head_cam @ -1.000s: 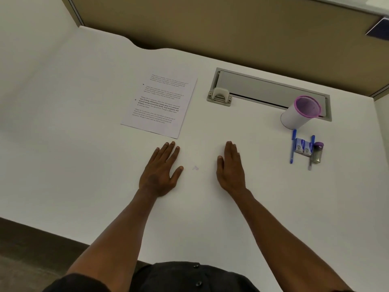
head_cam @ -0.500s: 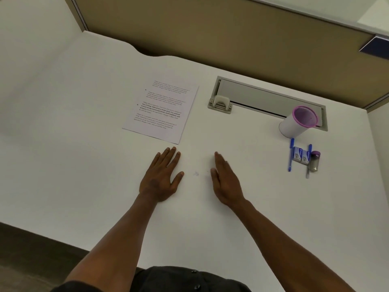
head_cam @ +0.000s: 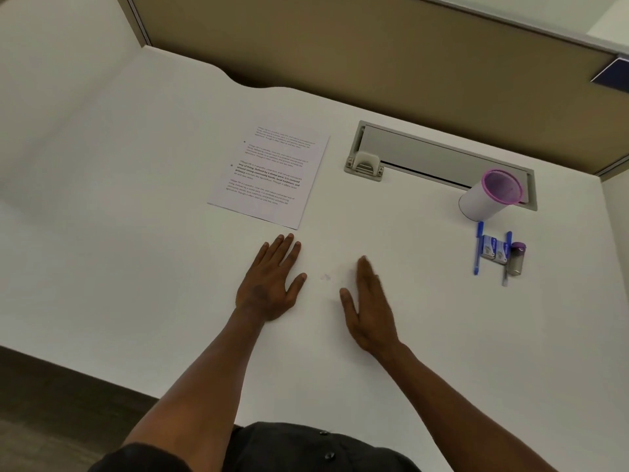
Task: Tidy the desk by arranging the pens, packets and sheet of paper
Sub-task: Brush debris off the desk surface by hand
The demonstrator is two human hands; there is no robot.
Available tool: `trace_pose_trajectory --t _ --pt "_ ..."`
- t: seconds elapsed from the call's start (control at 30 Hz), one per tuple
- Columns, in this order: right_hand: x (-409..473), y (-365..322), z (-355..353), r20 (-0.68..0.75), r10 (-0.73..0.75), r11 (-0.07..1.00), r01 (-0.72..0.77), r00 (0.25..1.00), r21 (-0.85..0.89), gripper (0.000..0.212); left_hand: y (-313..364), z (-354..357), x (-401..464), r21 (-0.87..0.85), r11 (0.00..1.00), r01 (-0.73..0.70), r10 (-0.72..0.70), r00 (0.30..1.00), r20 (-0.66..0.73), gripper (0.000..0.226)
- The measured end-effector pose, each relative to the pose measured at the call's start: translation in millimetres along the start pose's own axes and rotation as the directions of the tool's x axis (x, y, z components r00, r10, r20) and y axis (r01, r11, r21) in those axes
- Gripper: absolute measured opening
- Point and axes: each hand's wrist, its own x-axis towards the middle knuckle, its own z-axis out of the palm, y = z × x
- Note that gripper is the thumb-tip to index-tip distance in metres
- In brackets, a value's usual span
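Observation:
A printed sheet of paper (head_cam: 270, 173) lies flat on the white desk (head_cam: 136, 233), just beyond my left hand (head_cam: 270, 284). That hand rests palm down, fingers straight, holding nothing. My right hand (head_cam: 369, 306) is tilted onto its edge, fingers straight, thumb side up, also holding nothing. Far right, two blue pens (head_cam: 478, 248) (head_cam: 507, 258) lie parallel with two small white and blue packets (head_cam: 493, 253) between them. A small vial with a purple cap (head_cam: 517, 258) lies beside the right pen.
A white cup with a pink rim (head_cam: 490, 195) stands behind the pens, at the corner of a grey cable tray lid (head_cam: 425, 155) set into the desk. A tan partition (head_cam: 374, 56) closes the back. The desk's front edge runs near my body.
My right hand has lifted from flat on the desk and turned onto its edge. The left hand has stayed in place. The camera view has tilted slightly.

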Motion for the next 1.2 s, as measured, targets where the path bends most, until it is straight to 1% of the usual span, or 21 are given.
trace_pose_trajectory --t 0.03,0.07,0.13,0.2,0.27,0.37,0.43,0.5,0.53,0.57,0.6,0.63,0.7,0.8,0.87,0.93,1.0,1.07,1.1,1.13,1.2 --pt "-1.3 1.6 -0.2 -0.030 0.086 0.996 -0.087 0.996 -0.016 0.072 -0.1 0.1 0.0 0.001 1.000 0.000 0.000 1.000 0.000 0.068" --pt "-2.7 0.6 2.2 -0.030 0.145 0.988 -0.146 0.989 -0.049 0.077 -0.4 0.1 -0.2 0.000 1.000 -0.001 0.001 1.000 0.000 0.068" --pt "-4.0 -8.1 14.0 -0.009 0.190 0.972 -0.189 0.982 -0.140 0.083 -0.8 0.4 0.1 -0.001 1.000 -0.003 0.003 1.000 0.003 0.069" --pt "-0.6 -23.5 28.2 -0.019 0.226 0.958 -0.226 0.974 -0.175 0.085 -0.6 1.0 0.6 0.000 1.000 -0.003 0.003 1.000 0.008 0.069" --pt "8.9 -43.1 39.9 -0.012 0.217 0.965 -0.216 0.976 -0.146 0.083 -1.0 1.3 0.7 -0.001 1.000 -0.008 0.008 1.000 0.007 0.069" --pt "21.5 -66.5 54.1 0.001 0.139 0.981 -0.138 0.990 -0.139 0.073 -2.4 1.4 0.4 0.000 1.000 -0.031 0.031 0.999 0.006 0.067" --pt "24.2 -70.1 54.8 -0.026 0.130 0.989 -0.131 0.991 -0.066 0.067 -2.6 1.1 0.2 -0.003 1.000 -0.029 0.029 1.000 0.009 0.066" --pt "20.6 -64.9 46.8 -0.091 0.117 0.988 -0.107 0.989 0.108 0.063 -2.0 1.4 0.1 -0.003 1.000 -0.014 0.014 1.000 0.009 0.066" --pt "19.1 -58.3 40.4 -0.137 0.134 0.975 -0.105 0.981 0.198 0.061 -1.7 1.6 0.2 -0.006 1.000 -0.009 0.009 1.000 0.005 0.066" --pt "18.6 -49.4 34.2 -0.183 0.164 0.961 -0.116 0.969 0.249 0.059 -1.5 1.5 0.3 -0.009 1.000 -0.008 0.008 1.000 0.001 0.066" --pt "19.1 -40.0 28.4 -0.209 0.194 0.958 -0.139 0.958 0.252 0.058 -1.4 1.6 0.3 -0.010 1.000 -0.008 0.008 1.000 -0.002 0.066" --pt "20.4 -32.2 23.5 -0.209 0.207 0.963 -0.161 0.956 0.216 0.057 -1.5 1.7 0.2 -0.010 1.000 -0.008 0.008 1.000 -0.004 0.065" --pt "23.8 -21.4 20.1 -0.138 0.150 0.987 -0.139 0.979 0.082 0.055 -1.7 2.1 0.2 -0.013 1.000 -0.008 0.007 1.000 -0.005 0.065" --pt "24.4 -15.9 23.5 -0.029 0.027 0.996 -0.029 0.999 -0.089 0.053 -1.6 2.3 0.6 -0.009 1.000 -0.011 0.011 1.000 0.001 0.065" --pt "19.9 -16.5 25.2 0.027 -0.047 0.991 0.050 0.999 -0.127 0.053 -1.9 1.8 0.6 -0.007 1.000 -0.009 0.009 1.000 0.006 0.065" --pt "14.2 -15.0 24.8 0.072 -0.131 0.985 0.138 0.989 -0.108 0.052 -1.5 1.4 0.6 -0.012 1.000 -0.005 0.006 1.000 0.009 0.065" --pt "14.5 -15.5 16.7 0.042 -0.121 0.992 0.122 0.992 -0.023 0.051 -1.3 1.2 0.4 -0.008 1.000 -0.004 0.004 1.000 0.011 0.066" --pt "22.5 -16.5 8.0 -0.084 -0.065 0.997 0.068 0.994 0.029 0.047 -1.3 1.0 0.4 -0.007 1.000 -0.001 0.001 1.000 0.016 0.066" --pt "27.5 -18.1 5.5 -0.139 -0.055 0.998 0.057 0.989 0.012 0.044 -1.3 1.2 0.7 -0.006 1.000 0.000 0.000 1.000 0.019 0.067" --pt "31.9 -21.1 4.6 -0.159 -0.058 0.998 0.056 0.986 -0.016 0.042 -1.5 1.2 0.6 -0.001 1.000 0.000 0.000 1.000 0.024 0.067" --pt "35.7 -30.5 6.6 -0.117 -0.095 0.994 0.087 0.988 -0.071 0.039 -1.6 1.5 0.5 0.005 1.000 -0.004 0.004 1.000 0.024 0.067"
